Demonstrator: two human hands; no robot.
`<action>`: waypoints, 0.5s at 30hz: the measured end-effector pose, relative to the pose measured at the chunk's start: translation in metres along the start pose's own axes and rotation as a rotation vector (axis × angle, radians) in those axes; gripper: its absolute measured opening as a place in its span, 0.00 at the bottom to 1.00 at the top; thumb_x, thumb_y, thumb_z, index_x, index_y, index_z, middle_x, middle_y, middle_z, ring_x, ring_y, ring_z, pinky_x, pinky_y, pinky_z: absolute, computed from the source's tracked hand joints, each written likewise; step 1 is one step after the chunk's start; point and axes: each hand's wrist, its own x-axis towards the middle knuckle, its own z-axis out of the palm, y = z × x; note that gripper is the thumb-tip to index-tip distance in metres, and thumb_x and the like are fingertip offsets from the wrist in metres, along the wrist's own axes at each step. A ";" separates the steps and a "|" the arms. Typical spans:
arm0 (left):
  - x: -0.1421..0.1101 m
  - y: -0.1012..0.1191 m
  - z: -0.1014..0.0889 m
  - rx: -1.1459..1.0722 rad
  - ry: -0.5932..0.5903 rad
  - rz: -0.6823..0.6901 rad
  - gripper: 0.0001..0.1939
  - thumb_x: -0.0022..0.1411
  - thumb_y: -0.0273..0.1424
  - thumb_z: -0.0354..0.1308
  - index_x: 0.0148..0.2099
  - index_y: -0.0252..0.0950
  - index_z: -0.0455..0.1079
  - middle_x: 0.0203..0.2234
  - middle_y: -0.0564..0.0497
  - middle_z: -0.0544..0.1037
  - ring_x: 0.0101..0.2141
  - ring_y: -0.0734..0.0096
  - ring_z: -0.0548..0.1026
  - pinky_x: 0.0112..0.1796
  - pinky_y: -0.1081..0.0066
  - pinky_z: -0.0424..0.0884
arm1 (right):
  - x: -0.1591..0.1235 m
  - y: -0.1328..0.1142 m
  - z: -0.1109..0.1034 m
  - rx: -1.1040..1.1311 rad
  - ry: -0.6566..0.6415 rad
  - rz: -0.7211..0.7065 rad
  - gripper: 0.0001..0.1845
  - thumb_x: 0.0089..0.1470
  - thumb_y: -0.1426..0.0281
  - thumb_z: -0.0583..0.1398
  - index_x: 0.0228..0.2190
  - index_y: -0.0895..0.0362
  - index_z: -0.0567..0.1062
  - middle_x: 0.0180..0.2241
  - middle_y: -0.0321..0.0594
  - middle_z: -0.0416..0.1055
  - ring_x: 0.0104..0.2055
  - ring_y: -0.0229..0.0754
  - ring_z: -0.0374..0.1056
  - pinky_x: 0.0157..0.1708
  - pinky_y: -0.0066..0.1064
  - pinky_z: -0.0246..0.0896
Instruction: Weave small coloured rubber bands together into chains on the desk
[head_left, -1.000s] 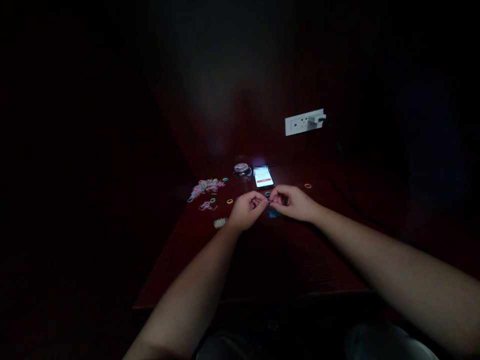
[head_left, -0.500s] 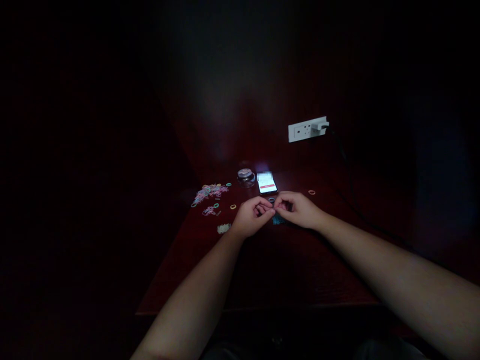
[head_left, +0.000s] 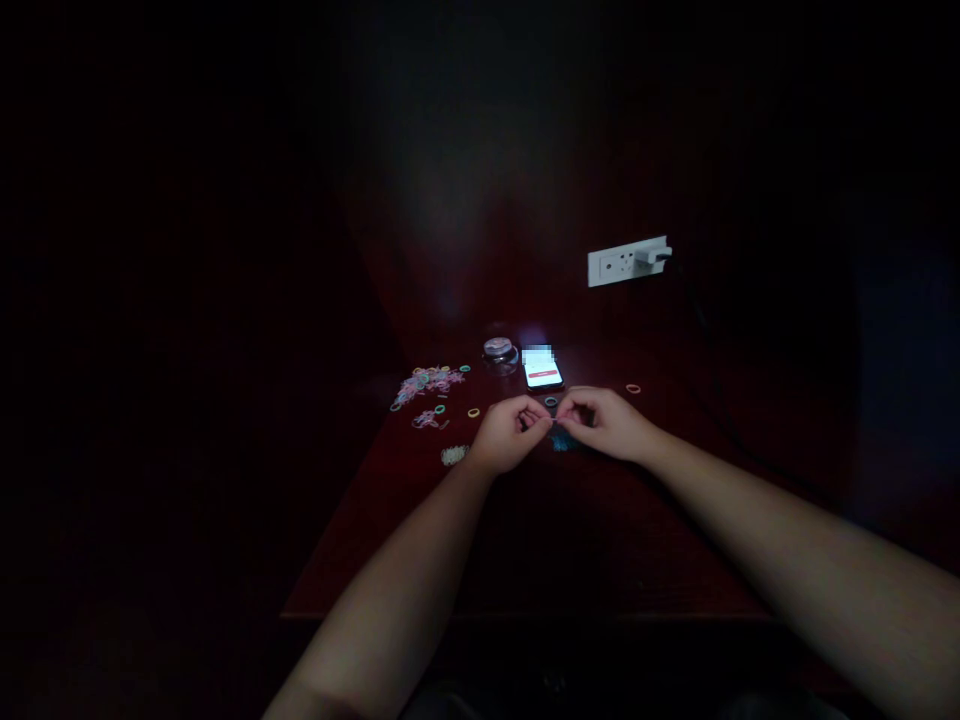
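Observation:
My left hand [head_left: 516, 430] and my right hand [head_left: 602, 420] are close together over the table, each in a pinch. Between their fingertips runs a thin pale pinkish elastic band [head_left: 554, 420], pulled short and taut. Just below the fingers lies a bunch of teal bands [head_left: 562, 441], partly covered by my right hand. A greyish band [head_left: 551, 401] rests slightly beyond the fingertips. Beside my left wrist sits a cluster of cream bands [head_left: 454, 456].
On the dark red table [head_left: 570, 550] a mixed heap of coloured bands [head_left: 431, 383] lies at the left, near a clear lidded jar [head_left: 500, 356]. A lit phone [head_left: 542, 368] stands behind my hands. A wall socket [head_left: 628, 261] holds a plug with a dark cable.
My fingertips have drawn slightly apart, and the pale band now shows stretched between them. The whole view has shifted a little, with the table things appearing farther right.

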 end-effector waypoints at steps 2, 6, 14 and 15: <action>0.000 0.001 0.000 -0.011 -0.009 -0.006 0.08 0.56 0.32 0.59 0.34 0.31 0.72 0.23 0.52 0.72 0.24 0.79 0.65 0.26 0.77 0.61 | 0.000 0.000 0.000 -0.002 0.002 -0.010 0.04 0.49 0.73 0.58 0.28 0.59 0.74 0.26 0.38 0.68 0.26 0.36 0.63 0.26 0.27 0.59; 0.000 0.001 0.000 -0.025 -0.029 -0.009 0.08 0.57 0.32 0.59 0.34 0.31 0.72 0.24 0.52 0.72 0.24 0.79 0.65 0.26 0.77 0.61 | -0.001 -0.002 -0.001 -0.008 -0.003 -0.011 0.03 0.48 0.73 0.58 0.27 0.59 0.73 0.24 0.38 0.68 0.25 0.36 0.62 0.25 0.27 0.58; 0.001 0.002 0.000 -0.026 0.006 0.009 0.08 0.57 0.31 0.57 0.35 0.31 0.73 0.25 0.51 0.74 0.24 0.78 0.66 0.27 0.76 0.63 | -0.001 0.000 -0.002 0.014 0.001 0.002 0.03 0.48 0.72 0.59 0.27 0.58 0.73 0.24 0.37 0.68 0.25 0.36 0.62 0.25 0.27 0.58; 0.001 0.003 0.000 -0.020 0.014 0.012 0.08 0.57 0.31 0.57 0.35 0.31 0.73 0.25 0.51 0.74 0.24 0.78 0.66 0.27 0.76 0.64 | -0.001 0.001 -0.002 0.015 0.001 0.003 0.03 0.48 0.71 0.59 0.27 0.58 0.73 0.24 0.37 0.68 0.25 0.36 0.61 0.25 0.27 0.58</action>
